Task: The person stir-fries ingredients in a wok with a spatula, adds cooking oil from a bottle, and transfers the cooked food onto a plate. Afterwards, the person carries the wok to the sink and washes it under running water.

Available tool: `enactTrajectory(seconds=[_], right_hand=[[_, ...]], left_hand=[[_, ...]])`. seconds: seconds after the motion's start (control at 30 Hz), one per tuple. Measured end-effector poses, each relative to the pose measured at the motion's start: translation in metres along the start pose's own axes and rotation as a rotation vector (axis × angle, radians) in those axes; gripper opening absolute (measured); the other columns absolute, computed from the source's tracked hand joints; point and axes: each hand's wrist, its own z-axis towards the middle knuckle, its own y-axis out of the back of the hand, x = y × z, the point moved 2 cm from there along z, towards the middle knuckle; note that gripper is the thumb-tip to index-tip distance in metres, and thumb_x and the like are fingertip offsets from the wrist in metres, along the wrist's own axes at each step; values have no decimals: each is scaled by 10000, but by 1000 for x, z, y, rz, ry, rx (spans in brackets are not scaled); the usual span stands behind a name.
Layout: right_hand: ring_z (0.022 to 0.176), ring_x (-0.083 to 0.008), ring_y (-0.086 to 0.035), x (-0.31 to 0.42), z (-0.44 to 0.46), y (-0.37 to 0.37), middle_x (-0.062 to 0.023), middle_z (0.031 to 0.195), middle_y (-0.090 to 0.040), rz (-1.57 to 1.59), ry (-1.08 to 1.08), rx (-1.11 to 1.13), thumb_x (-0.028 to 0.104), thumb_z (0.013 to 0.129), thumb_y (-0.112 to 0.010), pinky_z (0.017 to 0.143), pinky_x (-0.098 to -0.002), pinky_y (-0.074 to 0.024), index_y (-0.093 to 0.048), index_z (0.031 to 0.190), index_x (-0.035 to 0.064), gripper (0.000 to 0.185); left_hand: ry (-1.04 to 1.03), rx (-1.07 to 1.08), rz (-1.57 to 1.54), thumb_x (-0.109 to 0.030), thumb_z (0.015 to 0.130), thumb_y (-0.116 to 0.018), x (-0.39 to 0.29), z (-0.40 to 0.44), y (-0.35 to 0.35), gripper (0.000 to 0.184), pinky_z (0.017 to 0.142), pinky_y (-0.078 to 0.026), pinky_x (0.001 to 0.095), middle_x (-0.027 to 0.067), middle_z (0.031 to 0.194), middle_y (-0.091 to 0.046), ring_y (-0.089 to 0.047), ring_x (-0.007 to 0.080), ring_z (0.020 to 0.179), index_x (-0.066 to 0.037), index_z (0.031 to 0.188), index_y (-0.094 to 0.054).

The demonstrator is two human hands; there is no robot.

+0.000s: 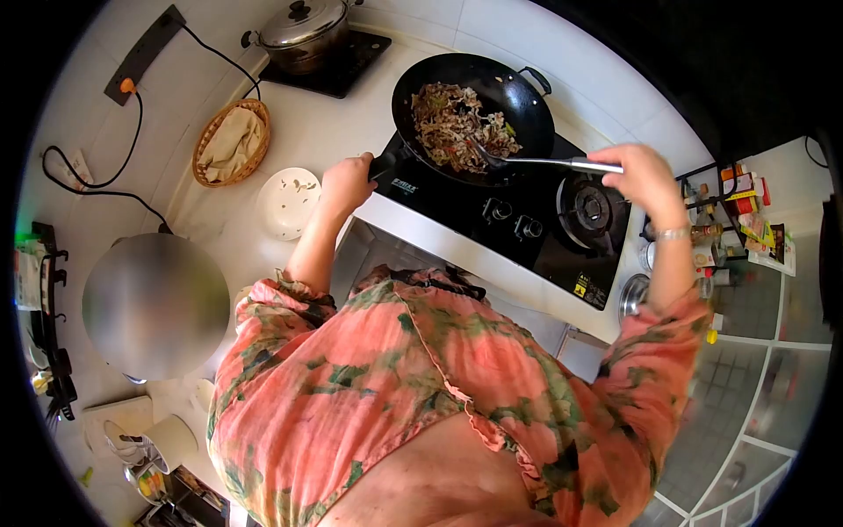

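Note:
A black wok point(518, 97) sits on the left burner of the black gas stove point(474, 220). Inside it lies a heap of chopped, browned food point(457, 123) with a few green bits. My left hand point(349, 183) is closed round the wok's dark handle point(384, 165). My right hand point(645, 180) grips the metal handle of a spatula point(553, 161), whose dark head rests in the food near the wok's front side. The exact shape of that head is partly hidden by the food.
Left of the stove are a white plate point(290, 220) with scraps and a wicker basket point(202, 167) holding a cloth. A lidded pot point(303, 44) stands on a black hob behind. Bottles and packets point(746, 202) line the right. The second burner point(587, 209) is bare.

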Motion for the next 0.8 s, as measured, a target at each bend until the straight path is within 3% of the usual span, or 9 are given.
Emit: enactTrajectory(seconds=[0.13, 0.23, 0.3, 0.5, 0.57, 0.63, 0.7, 0.8], right_hand=[[802, -251, -642, 61, 42, 46, -72, 823, -683, -241, 149, 129, 111, 647, -753, 698, -360, -491, -722, 904, 173, 266], [800, -235, -644, 85, 82, 32, -65, 801, -683, -288, 265, 165, 105, 635, -756, 684, -360, -486, -728, 882, 185, 261], [786, -201, -653, 80, 110, 5, -22, 770, -683, -317, 217, 10, 102, 659, -729, 629, -344, -492, -732, 853, 192, 213], [779, -269, -644, 70, 134, 15, -83, 769, -667, -453, 119, -103, 71, 693, -644, 629, -373, -506, -728, 825, 156, 178], [771, -277, -649, 58, 141, 9, -99, 774, -667, -509, 151, -251, 89, 709, -612, 630, -382, -509, -716, 780, 135, 134], [766, -282, -653, 49, 143, -13, -105, 775, -667, -577, 111, -224, 103, 712, -599, 632, -383, -515, -704, 748, 120, 112], [749, -275, -655, 40, 137, -35, -91, 775, -672, -553, 274, -184, 108, 710, -604, 633, -379, -519, -703, 760, 124, 111], [762, -251, -655, 36, 118, -13, -64, 779, -678, -452, 275, -52, 80, 694, -630, 656, -375, -518, -715, 816, 157, 168]], left_hand=[[13, 27, -1, -176, 709, -712, -2, 1, 5, 315, 700, -499, 440, 145, 832, -650, -628, 334, 829, -67, 963, -561], [-18, -3, 20, -176, 710, -712, 2, 2, 0, 318, 696, -500, 439, 141, 833, -652, -628, 334, 833, -68, 969, -563], [18, 17, 4, -182, 717, -709, 0, 2, 2, 311, 695, -500, 440, 137, 835, -652, -627, 333, 832, -67, 963, -558], [5, 21, -3, -184, 722, -703, 2, 0, 0, 299, 697, -502, 438, 133, 838, -654, -629, 330, 832, -73, 956, -553], [1, -2, -7, -182, 719, -703, 2, 1, 0, 301, 697, -504, 434, 131, 831, -653, -630, 327, 830, -75, 958, -554], [23, 12, -16, -182, 718, -703, 1, 2, 0, 301, 696, -504, 433, 130, 830, -652, -630, 326, 829, -75, 957, -554], [48, 24, -20, -182, 718, -703, 2, 1, 0, 300, 696, -505, 433, 130, 828, -651, -630, 324, 828, -75, 955, -554], [14, 1, -13, -182, 717, -704, 1, 0, 0, 301, 693, -505, 434, 131, 827, -650, -631, 325, 824, -76, 956, -555]])
